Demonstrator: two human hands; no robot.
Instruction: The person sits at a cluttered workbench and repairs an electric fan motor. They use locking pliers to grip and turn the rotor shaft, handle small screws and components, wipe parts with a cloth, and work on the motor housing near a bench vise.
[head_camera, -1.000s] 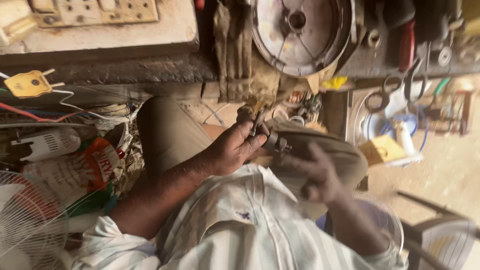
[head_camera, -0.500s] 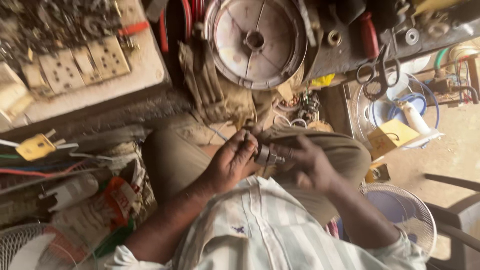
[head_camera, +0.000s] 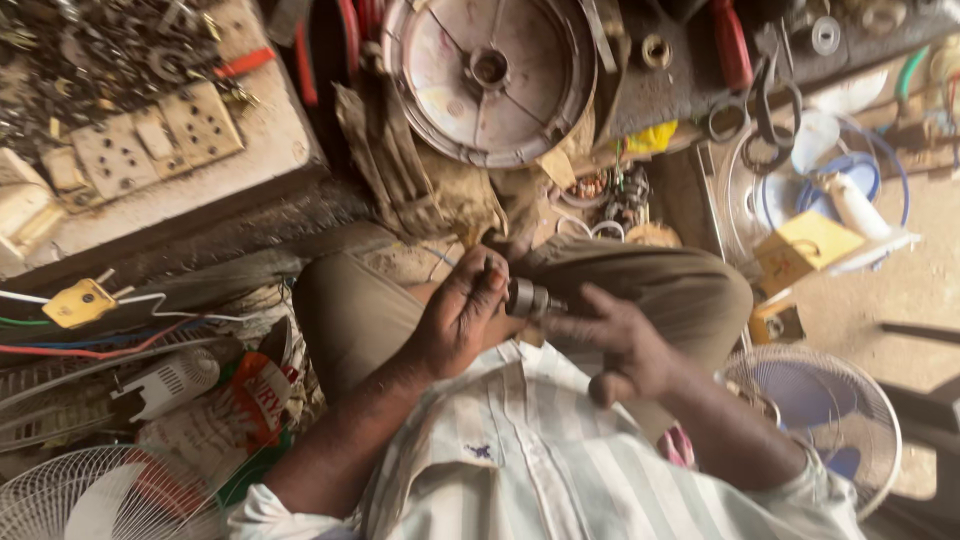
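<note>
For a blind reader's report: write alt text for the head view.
Seen from above, a seated person's left hand and right hand hold a small metal cylindrical part between them over their lap. Ahead lie a round metal disc, scissors and a socket board; fan guards stand beside them.

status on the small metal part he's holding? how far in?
Done: cannot tell; nothing finished shows. In hand: the left hand grips a small grey cylindrical metal part over the lap, and the right hand meets its other end. Left: the big round metal disc on the cluttered bench lies untouched.
</note>
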